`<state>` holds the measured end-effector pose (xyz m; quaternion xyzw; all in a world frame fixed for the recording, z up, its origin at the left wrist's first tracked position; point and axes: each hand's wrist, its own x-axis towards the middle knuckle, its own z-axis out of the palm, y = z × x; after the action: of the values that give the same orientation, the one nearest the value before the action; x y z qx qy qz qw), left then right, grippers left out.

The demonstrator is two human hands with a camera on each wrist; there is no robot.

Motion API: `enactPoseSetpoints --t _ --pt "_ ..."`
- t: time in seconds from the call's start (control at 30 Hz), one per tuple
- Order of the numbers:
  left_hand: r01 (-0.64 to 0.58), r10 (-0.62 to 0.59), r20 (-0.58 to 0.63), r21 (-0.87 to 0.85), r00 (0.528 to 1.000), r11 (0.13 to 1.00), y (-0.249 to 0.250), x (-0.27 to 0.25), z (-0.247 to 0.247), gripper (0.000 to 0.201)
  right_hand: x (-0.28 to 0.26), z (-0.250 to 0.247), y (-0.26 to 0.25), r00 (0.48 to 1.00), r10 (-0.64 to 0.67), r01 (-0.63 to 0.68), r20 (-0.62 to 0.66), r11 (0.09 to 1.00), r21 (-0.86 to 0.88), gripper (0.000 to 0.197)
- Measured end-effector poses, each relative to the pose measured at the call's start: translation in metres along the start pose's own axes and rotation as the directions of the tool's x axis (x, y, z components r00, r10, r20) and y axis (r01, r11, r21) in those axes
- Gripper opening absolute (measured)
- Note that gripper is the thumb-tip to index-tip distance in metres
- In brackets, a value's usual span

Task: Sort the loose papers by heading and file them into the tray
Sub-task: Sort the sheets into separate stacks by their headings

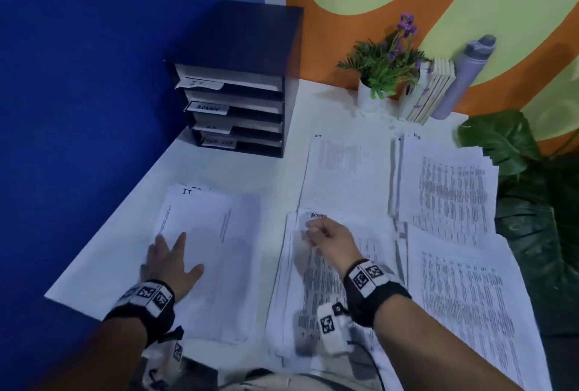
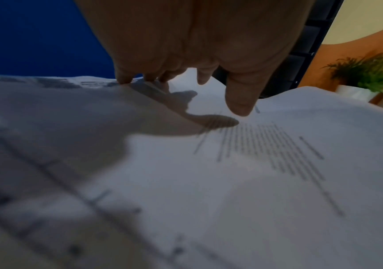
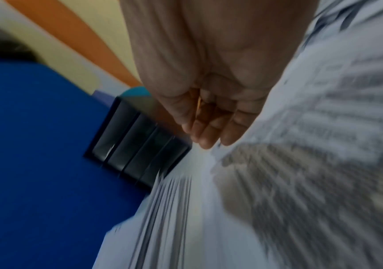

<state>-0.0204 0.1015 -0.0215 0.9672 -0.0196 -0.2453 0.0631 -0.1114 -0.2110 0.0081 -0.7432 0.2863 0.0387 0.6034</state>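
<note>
L hand [image 1: 170, 260] lies flat, fingers spread, on IT pile [image 1: 216, 252] at 8 o'clock. Tray [image 1: 238, 108] at 11. R hand [image 1: 326, 238], fingers curled, hovers over ADMIN pile [image 1: 316, 296] at 5; grip unclear. HR piles [image 1: 451, 193] at 3.

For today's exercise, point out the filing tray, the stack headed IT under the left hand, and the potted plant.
filing tray [image 1: 247, 33], head view, dark top panel.
IT stack [image 1: 216, 234], head view, top sheet's middle.
potted plant [image 1: 369, 96], head view, white pot.
</note>
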Motion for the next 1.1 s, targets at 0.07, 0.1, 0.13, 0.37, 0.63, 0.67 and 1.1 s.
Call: enactPoseSetpoints --t 0.07,0.1,0.13,0.37,0.63,0.67,1.1 --pt "-0.052 0.053 0.02 -0.03 0.998 0.998 -0.01 -0.001 0.003 0.088 -0.008 0.034 0.003 0.995 0.016 -0.008 0.097 0.997 -0.078 0.017" --pt "-0.084 0.085 0.035 -0.047 0.996 0.995 -0.013 -0.002 0.004 0.088 -0.011 0.048 0.004 0.99 0.035 -0.019 0.14 0.994 -0.111 0.024" --pt "-0.115 0.119 0.052 -0.064 0.992 0.991 -0.017 -0.005 0.005 0.088 -0.013 0.06 0.005 0.984 0.065 -0.039 0.168 0.987 -0.154 0.033" --pt "-0.396 0.433 0.066 -0.299 0.899 0.868 -0.021 -0.015 0.006 0.079 -0.022 0.094 0.0 0.988 0.143 -0.126 0.063 0.969 -0.211 0.016" --pt "-0.149 0.182 0.002 -0.567 0.983 0.81 -0.033 0.018 -0.027 0.067 -0.015 0.081 0.003 0.948 0.266 -0.257 -0.175 0.964 0.074 0.022" --pt "-0.127 0.165 0.019 -0.556 0.986 0.821 -0.032 0.02 -0.03 0.063 -0.016 0.081 0.001 0.945 0.272 -0.264 -0.182 0.962 0.069 0.024" --pt "-0.138 0.169 -0.022 -0.688 0.985 0.712 -0.025 0.027 -0.031 0.025 -0.022 0.076 0.002 0.94 0.223 -0.226 -0.257 0.974 0.016 0.012"
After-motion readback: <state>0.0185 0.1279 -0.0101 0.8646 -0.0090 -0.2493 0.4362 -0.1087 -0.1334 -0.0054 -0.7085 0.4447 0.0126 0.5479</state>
